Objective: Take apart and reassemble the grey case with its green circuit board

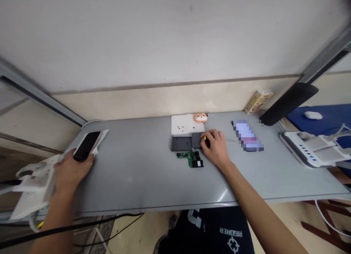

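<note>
My left hand (71,170) rests at the table's left end, fingers curled round the near end of a black phone (86,145) that lies on white paper. My right hand (216,147) is closed on a small tool with a yellow and black handle (205,138), held over a grey plastic casing (187,142). A green circuit board (191,159) lies just in front of the casing. Behind it lies a white sheet (184,123) with several tiny dark screws on it.
An orange animal-shaped trinket (201,117) lies by the wall. A pixelated flat object (247,135) lies right of my hand. A carton (258,101), a black lamp head (289,103) and a white device (309,148) stand at the right. A white power strip (33,180) sits at the left edge.
</note>
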Tool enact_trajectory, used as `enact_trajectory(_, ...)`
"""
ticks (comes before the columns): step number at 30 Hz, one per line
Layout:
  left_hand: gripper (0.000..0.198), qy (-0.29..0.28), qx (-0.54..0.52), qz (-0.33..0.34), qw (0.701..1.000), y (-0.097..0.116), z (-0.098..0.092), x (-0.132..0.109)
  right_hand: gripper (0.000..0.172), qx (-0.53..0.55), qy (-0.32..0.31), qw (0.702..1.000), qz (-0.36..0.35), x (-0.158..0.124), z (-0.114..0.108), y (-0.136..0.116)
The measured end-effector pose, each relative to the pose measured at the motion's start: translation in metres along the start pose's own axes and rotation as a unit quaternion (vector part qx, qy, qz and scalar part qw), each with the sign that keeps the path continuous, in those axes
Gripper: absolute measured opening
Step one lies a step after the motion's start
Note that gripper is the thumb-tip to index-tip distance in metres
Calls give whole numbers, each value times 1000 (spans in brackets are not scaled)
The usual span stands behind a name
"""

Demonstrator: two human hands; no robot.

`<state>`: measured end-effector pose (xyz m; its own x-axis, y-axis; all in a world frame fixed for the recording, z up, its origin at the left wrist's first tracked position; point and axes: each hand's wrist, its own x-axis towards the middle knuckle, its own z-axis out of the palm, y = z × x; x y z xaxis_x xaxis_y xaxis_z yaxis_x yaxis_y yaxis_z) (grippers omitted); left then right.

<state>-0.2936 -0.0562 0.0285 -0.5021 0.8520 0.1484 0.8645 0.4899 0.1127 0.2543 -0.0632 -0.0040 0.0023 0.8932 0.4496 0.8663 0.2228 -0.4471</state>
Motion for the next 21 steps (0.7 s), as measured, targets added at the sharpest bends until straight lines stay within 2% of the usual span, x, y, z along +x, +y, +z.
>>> enact_trajectory(5, 90, 9, -18, -28, 999, 16, 4, 26, 15, -2, 4, 1000, -1, 1, 1, 0)
enact_trajectory(9, 87, 19, -48, -28, 998, 17, 11, 37, 15, -2, 6, 1000, 1, 1, 1, 0)
enact_trajectory(16, 81, 5, -81, -27, 996, 12, 12, 28, 15, 12, 4, 1000, -2, 0, -1, 0)
enact_trajectory(21, 86, 7, -91, -26, 995, 12, 10, 26, 14, 13, -1, 1000, 3, 0, -3, -2)
